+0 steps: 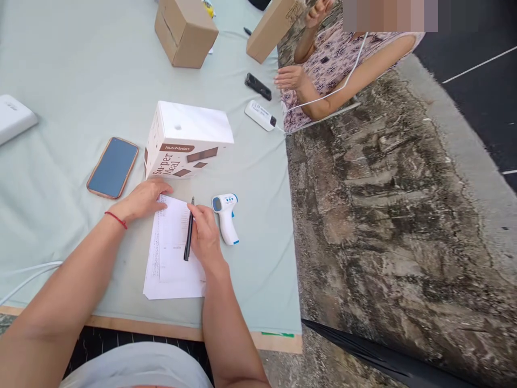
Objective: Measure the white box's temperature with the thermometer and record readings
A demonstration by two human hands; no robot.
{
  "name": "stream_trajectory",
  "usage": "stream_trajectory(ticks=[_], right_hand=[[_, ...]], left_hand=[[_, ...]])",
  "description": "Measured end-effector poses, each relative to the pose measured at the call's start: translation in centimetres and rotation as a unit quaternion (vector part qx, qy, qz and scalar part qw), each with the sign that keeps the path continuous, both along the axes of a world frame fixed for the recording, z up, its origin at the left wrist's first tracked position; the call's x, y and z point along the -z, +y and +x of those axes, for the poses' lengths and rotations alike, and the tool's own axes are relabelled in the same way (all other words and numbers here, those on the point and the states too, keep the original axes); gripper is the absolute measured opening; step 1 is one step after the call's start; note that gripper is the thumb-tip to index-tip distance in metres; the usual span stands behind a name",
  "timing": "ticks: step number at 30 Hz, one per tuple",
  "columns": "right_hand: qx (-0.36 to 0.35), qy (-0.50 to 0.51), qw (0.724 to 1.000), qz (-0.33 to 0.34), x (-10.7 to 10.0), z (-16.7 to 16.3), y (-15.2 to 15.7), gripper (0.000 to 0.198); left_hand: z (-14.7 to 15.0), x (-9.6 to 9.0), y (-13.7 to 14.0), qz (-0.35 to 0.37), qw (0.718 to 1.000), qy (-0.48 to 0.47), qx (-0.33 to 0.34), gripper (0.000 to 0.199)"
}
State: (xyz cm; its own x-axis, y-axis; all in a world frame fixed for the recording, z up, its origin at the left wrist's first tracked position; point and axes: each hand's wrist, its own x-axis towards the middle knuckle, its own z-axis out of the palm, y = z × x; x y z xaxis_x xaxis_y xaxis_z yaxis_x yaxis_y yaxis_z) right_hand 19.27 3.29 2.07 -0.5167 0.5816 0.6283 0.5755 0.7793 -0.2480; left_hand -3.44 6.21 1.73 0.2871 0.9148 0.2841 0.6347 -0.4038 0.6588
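A black pen [188, 237] is in my right hand [207, 234], its narrow tip pointing away from me above the papers. Under that hand lie white sheets of paper [172, 269] with print and writing on them. My left hand [145, 200], a red string round its wrist, rests at the papers' top left corner with thumb and fingers apart. Its fingertips are by the lower edge of a white box [194, 124] printed "Super Meal". To the right of my right hand lies a white and blue infrared thermometer [226, 218].
A smartphone [113, 167] lies left of the white box. Farther off are cardboard boxes [186, 37], a black device [258, 86] and a white device [260, 115] with a cable. Another person's hand [291, 78] is at the table's right edge. A white object [14, 118] sits far left.
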Motion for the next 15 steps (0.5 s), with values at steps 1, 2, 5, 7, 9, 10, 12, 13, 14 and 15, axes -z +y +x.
stream_trajectory(ticks=[1, 2, 5, 7, 9, 10, 12, 13, 14, 15], right_hand=[[-0.004, -0.013, 1.0, -0.002, 0.2, 0.4, 0.3, 0.04], [-0.009, -0.024, 1.0, 0.0, 0.5, 0.7, 0.5, 0.041], [-0.019, -0.052, 0.998, 0.008, 1.0, 1.1, 1.1, 0.045], [0.0, -0.034, 0.999, 0.018, 1.0, 1.3, 1.3, 0.043], [0.067, 0.018, 0.997, 0.035, 0.6, 1.7, 1.5, 0.037], [0.121, 0.047, 0.991, 0.046, 0.4, 2.0, 1.6, 0.033], [0.252, 0.078, 0.963, 0.047, 0.2, 3.0, 1.9, 0.034], [0.315, 0.074, 0.946, 0.03, 0.1, 3.6, 2.1, 0.041], [0.365, 0.061, 0.929, -0.001, 0.1, 4.2, 2.3, 0.051], [0.4, 0.047, 0.915, -0.042, 0.2, 4.7, 2.4, 0.06]], left_hand=[[0.1, 0.1, 0.0, 0.012, 1.0, -0.008, -0.006, 0.031], [0.2, 0.1, -0.1, 0.029, 0.999, -0.02, -0.021, 0.028], [0.6, 0.1, -0.4, 0.132, 0.98, -0.1, -0.111, 0.018], [0.6, 0.1, -0.5, 0.234, 0.939, -0.173, -0.181, 0.01], [0.3, 0.2, -0.4, 0.304, 0.89, -0.236, -0.245, 0.012], [0.1, 0.4, -0.3, 0.315, 0.869, -0.26, -0.278, 0.014], [-0.3, 0.9, 0.3, 0.297, 0.849, -0.291, -0.325, 0.022], [-0.5, 1.3, 0.7, 0.278, 0.853, -0.298, -0.325, 0.034], [-0.6, 1.7, 1.1, 0.257, 0.866, -0.3, -0.307, 0.052], [-0.6, 2.0, 1.5, 0.233, 0.884, -0.299, -0.275, 0.072]])
